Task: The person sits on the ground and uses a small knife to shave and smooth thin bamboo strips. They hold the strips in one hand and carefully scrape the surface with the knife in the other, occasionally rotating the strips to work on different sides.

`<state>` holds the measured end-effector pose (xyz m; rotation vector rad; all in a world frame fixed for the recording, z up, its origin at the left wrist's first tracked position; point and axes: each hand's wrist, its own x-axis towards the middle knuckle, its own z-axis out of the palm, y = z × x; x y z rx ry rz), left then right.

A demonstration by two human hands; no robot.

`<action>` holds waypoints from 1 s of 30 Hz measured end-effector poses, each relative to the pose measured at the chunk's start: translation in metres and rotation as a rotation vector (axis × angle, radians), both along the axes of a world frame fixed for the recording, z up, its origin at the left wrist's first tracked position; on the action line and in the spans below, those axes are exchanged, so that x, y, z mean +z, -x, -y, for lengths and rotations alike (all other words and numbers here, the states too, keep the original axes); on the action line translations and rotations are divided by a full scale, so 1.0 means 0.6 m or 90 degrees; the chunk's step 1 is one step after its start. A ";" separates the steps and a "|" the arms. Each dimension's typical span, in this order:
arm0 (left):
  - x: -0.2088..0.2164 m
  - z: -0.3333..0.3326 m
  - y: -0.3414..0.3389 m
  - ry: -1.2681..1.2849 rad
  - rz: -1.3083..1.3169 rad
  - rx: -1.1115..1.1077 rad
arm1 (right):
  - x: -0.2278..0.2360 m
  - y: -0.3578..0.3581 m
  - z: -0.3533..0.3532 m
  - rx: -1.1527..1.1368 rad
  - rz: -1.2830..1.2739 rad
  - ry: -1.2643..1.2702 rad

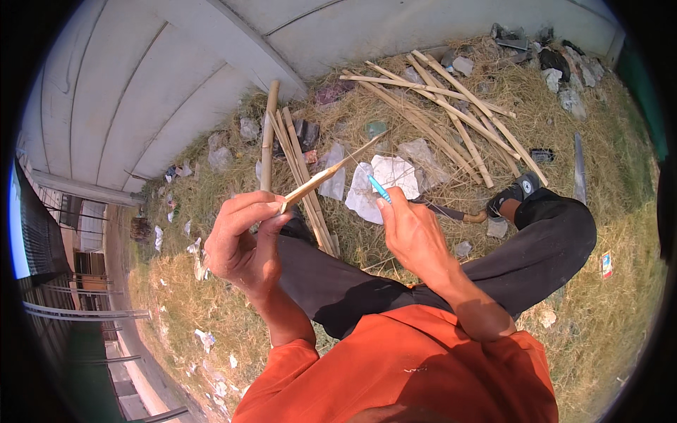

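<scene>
My left hand (247, 243) is closed, thumb and fingers pinching the near end of a pale split wood stick (317, 180), which looks like bamboo. The stick slants up to the right and narrows to a thin point. Closed in my right hand (419, 236) is a slim tool with a light-blue handle (379, 187). A thin part seems to run from the handle toward the stick, but it is too fine to name. Both hands are raised above my lap, apart from each other.
Split wood strips (451, 106) lie in a pile ahead, others (303, 176) beside a round pole (269, 134). A wooden-handled blade (458, 213) rests by my shoe (518, 190); a long metal blade (580, 169) lies right. Litter dots the dry grass below a wall (169, 77).
</scene>
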<state>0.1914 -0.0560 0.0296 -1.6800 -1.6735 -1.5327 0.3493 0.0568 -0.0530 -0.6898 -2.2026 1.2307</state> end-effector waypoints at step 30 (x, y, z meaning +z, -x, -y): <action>0.005 0.010 0.002 0.066 -0.091 0.004 | 0.072 -0.040 0.034 0.111 -0.182 0.076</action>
